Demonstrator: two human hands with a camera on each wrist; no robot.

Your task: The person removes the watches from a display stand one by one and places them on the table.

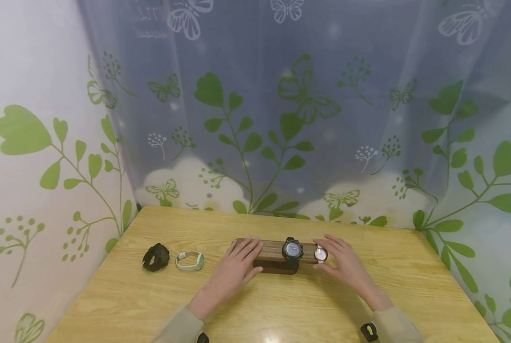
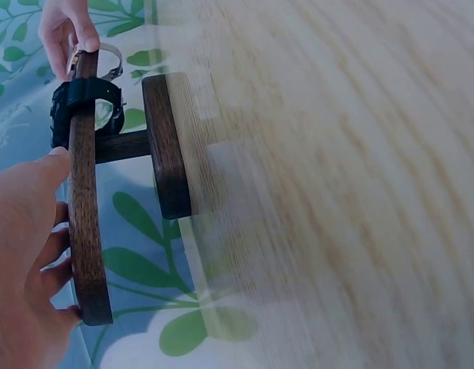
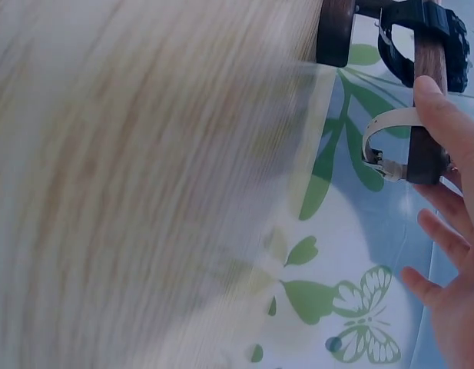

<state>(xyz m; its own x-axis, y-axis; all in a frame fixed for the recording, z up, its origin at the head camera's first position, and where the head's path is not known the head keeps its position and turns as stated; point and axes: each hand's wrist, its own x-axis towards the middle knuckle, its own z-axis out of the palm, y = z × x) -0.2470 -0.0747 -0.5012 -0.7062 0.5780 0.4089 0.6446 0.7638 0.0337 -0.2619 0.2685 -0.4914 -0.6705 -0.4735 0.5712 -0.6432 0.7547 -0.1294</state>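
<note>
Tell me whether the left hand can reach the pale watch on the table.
Probably yes: the pale watch lies near the left hand, nothing between them, though that hand holds the wooden stand.

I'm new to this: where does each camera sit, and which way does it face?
Head: worn on the head, facing forward and down at the wooden stand; left hand, right hand and sleeves show.
Left wrist: worn there, looking along the stand; left hand nearest, right hand beyond.
Right wrist: worn there, looking from the stand's opposite end; only the right hand shows.
Both wrist views share the black watch and the pale-strapped watch.
</note>
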